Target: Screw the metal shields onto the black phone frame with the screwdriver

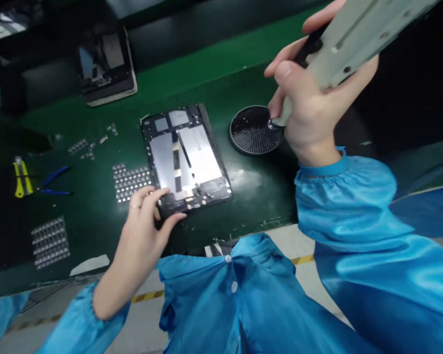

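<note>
A dark green mat (96, 221) covers the workbench (221, 59), its surface glossy under overhead light that glints near the middle. Beyond the far edge the room falls into darkness. Below the near edge lies a pale floor (147, 319) crossed by a yellow-and-black hazard stripe (147, 295).

Green mat (96, 216) is pretty cluttered: yellow-handled tool (21, 178) and blue-handled pliers (54, 182) sit at the far left, two grids of tiny metal parts (130, 181) (49, 241) nearby, some loose bits (84, 146), plus another stacked device (107, 66) further back.
</note>
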Available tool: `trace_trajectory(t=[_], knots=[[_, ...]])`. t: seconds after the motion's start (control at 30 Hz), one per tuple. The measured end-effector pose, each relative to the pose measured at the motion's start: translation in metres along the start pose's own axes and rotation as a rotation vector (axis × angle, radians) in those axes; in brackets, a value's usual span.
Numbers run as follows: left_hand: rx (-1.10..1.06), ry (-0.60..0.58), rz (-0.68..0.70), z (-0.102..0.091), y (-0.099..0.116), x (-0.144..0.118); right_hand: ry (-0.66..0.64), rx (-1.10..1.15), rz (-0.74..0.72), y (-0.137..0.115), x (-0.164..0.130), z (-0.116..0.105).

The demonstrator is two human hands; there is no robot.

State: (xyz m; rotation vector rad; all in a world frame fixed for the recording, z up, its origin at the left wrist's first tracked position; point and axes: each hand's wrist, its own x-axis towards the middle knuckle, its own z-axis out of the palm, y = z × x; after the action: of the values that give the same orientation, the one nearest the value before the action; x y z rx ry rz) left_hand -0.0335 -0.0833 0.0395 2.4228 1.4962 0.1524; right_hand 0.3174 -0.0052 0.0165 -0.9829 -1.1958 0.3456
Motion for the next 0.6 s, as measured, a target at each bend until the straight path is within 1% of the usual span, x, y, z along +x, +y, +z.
trace_trajectory(t=[0.03,0.07,0.1,0.13,0.2,0.27,0.33,0.37,0.43,0.53,0.6], knots=[[0.044,-0.047,-0.011,0.001,0.003,-0.006,-0.008,0.037,-0.002,-0.001,-0.002,0.003],[0.085,-0.083,-0.012,-0.001,0.002,-0.006,-0.014,0.065,-0.004,-0.001,-0.004,0.004],[0.116,-0.099,-0.002,-0.006,-0.003,-0.001,-0.017,0.087,-0.014,0.000,-0.006,0.005],[0.138,-0.095,0.010,-0.012,-0.014,0.009,-0.024,0.097,-0.018,0.001,-0.007,0.005],[0.176,-0.065,0.000,-0.028,-0.046,0.037,-0.041,0.095,-0.036,0.004,-0.009,0.004],[0.209,-0.104,-0.077,-0.039,-0.078,0.067,-0.053,0.073,-0.073,0.009,-0.009,0.002],[0.182,-0.146,-0.110,-0.043,-0.101,0.090,-0.054,0.054,-0.136,0.014,-0.007,0.001],[0.161,-0.152,-0.100,-0.044,-0.107,0.097,-0.050,0.046,-0.165,0.016,-0.007,0.000],[0.140,-0.143,-0.058,-0.042,-0.114,0.104,-0.054,0.042,-0.179,0.019,-0.006,-0.001],[0.184,-0.100,-0.055,-0.038,-0.121,0.102,-0.103,0.049,-0.166,0.018,-0.008,-0.001],[0.212,-0.078,-0.077,-0.038,-0.129,0.101,-0.115,0.024,-0.118,0.015,-0.011,0.000]])
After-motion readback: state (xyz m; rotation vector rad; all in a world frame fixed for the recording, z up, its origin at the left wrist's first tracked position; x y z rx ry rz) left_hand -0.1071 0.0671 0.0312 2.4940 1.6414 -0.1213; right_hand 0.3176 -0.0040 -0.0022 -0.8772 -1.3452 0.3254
